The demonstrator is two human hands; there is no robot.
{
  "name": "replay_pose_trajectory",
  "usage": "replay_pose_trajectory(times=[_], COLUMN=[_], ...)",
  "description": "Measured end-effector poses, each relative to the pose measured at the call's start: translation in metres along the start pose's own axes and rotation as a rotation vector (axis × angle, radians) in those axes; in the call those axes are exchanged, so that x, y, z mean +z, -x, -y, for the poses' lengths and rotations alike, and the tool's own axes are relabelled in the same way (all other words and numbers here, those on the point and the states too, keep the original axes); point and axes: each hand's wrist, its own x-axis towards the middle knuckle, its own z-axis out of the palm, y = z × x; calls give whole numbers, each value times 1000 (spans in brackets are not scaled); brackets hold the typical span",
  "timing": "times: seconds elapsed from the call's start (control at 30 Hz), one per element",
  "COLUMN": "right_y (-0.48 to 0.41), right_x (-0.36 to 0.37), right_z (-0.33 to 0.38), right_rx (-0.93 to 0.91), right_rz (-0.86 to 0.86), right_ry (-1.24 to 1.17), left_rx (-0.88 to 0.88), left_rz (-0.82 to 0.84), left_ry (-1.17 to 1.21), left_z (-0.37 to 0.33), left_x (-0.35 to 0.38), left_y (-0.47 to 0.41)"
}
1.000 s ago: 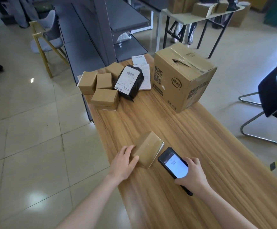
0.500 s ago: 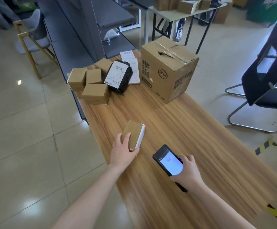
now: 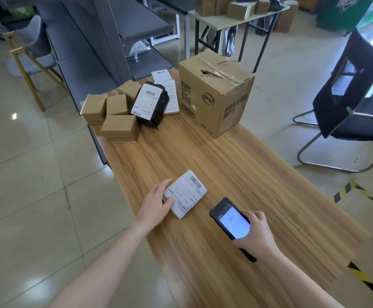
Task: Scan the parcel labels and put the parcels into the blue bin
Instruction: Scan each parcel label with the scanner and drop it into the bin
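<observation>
a small parcel (image 3: pixel 186 193) is laid flat on the wooden table (image 3: pixel 236 156), near its left edge, with its white label (image 3: pixel 189 190) turned upward. the parcel's near left corner is held by the left hand (image 3: pixel 156 203): the thumb is laid across the label and the fingers are set along the parcel's left side, so the corner is pinched lightly between them. some motion blur is seen here.

just to the right of the parcel, apart from it, a handheld scanner (image 3: pixel 232 221) is gripped in the right hand (image 3: pixel 255 235), with fingers curled round its lower body. its lit screen is faced upward and its top end is pointed toward the parcel.

at the far end of the table four small brown boxes (image 3: pixel 118 126) are clustered together. a black bag parcel (image 3: pixel 151 104) with a white barcode label is leaned against them, and paper sheets (image 3: pixel 170 92) are spread behind it. a large cardboard box (image 3: pixel 216 94) with torn tape on top is stood to their right. a black chair (image 3: pixel 350 103) is seen on the floor to the right of the table.
</observation>
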Motion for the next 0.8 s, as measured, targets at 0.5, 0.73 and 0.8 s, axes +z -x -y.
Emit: replay_pose_trajectory(times=[0.5, 0.73, 0.8], right_y=[-8, -14, -13], right_x=[-34, -56, -56], right_z=[11, 20, 22], right_rx=[-187, -275, -289], right_rz=[-106, -243, -259], right_ry=[319, 587, 627], left_rx=[65, 348, 376], left_rz=[34, 82, 85], left_ry=[-160, -380, -400], left_z=[-23, -21, -22], left_x=[9, -14, -19], left_y=[-17, -21, -19])
